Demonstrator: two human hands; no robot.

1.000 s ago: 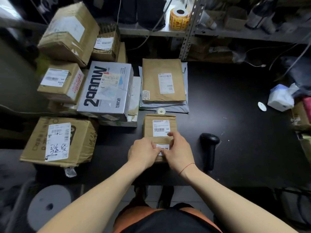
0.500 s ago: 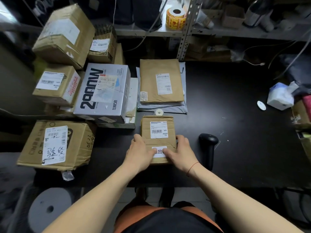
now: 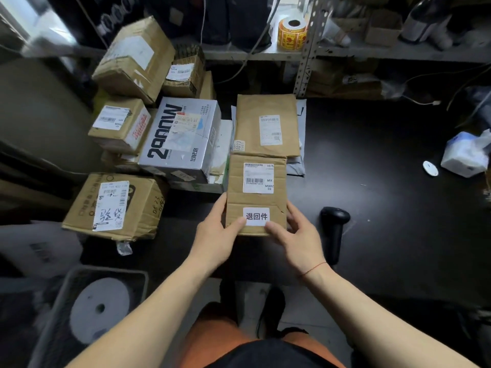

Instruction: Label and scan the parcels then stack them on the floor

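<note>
Both your hands grip the small brown parcel (image 3: pixel 256 197): left hand (image 3: pixel 212 235) on its left side, right hand (image 3: pixel 297 240) on its right. Its white sticker (image 3: pixel 256 216) faces you. The parcel is over the black table (image 3: pixel 385 208), left of the scanner (image 3: pixel 333 229).

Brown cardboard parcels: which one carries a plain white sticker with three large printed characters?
The small flat brown cardboard parcel held between the left hand and right hand; no other parcel shows that white sticker.
</note>
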